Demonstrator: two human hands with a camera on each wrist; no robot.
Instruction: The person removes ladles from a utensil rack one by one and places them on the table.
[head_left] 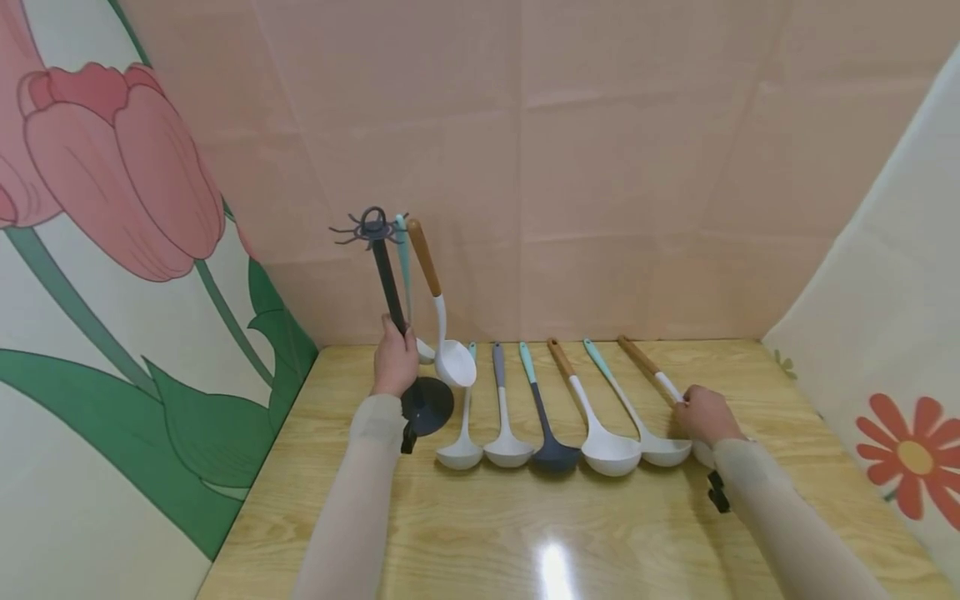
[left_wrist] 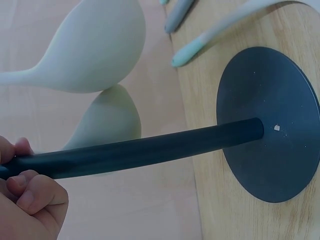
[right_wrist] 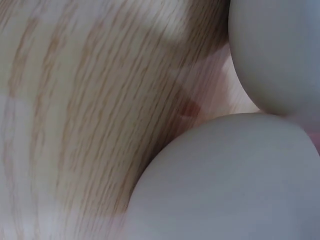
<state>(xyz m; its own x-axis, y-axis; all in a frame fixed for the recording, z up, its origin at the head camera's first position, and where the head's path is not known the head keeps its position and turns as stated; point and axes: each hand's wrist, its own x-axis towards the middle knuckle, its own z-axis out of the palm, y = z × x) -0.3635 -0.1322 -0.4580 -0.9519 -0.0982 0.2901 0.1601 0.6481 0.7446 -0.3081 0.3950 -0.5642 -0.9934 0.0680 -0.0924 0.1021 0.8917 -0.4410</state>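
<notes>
My left hand [head_left: 395, 360] grips the black pole of a utensil stand [head_left: 387, 279], with fingers and thumb around it. The stand's round base [left_wrist: 270, 165] is close over the wooden table, and hooks fan out at its top. Two ladles hang from it: a white ladle with a brown handle [head_left: 454, 364] and, behind, one with a turquoise handle [head_left: 403, 250]. At the right end of the row, my right hand [head_left: 707, 414] holds the white stem of a brown-handled ladle [head_left: 639, 355], partly covering its bowl. Two pale ladle bowls [right_wrist: 225, 175] fill much of the right wrist view.
Between the hands several ladles lie side by side, including a dark blue ladle [head_left: 556, 456], a white brown-handled ladle [head_left: 611, 453] and a grey-handled ladle [head_left: 508, 451]. The wooden table [head_left: 480, 533] meets a pink cloth backdrop [head_left: 600, 208]; flower-printed panels stand at both sides.
</notes>
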